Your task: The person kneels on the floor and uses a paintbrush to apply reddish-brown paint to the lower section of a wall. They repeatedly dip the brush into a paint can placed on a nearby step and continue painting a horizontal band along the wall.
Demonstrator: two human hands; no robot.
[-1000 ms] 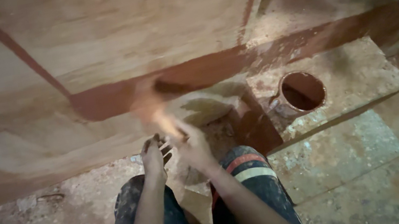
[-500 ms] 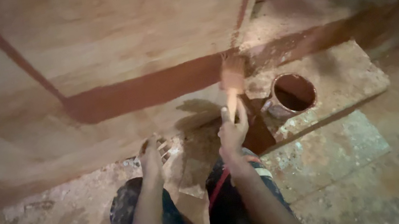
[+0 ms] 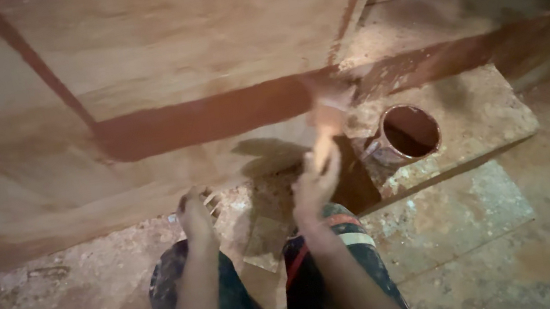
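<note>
Matt wooden board [image 3: 161, 54], glossy wet brown-painted band [image 3: 209, 117], rough speckled floor [image 3: 464, 219]

bare forearms, dark paint-spattered trousers [image 3: 174, 305] — orange-white striped knee

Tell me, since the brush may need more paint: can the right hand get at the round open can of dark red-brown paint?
Probably yes. The round open can of dark red-brown paint stands uncovered on the stone slab, just right of the right hand, with nothing between them.

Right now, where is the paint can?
In the head view, the paint can stands on a stone slab right of centre, just right of the brush that the right hand holds.
</note>
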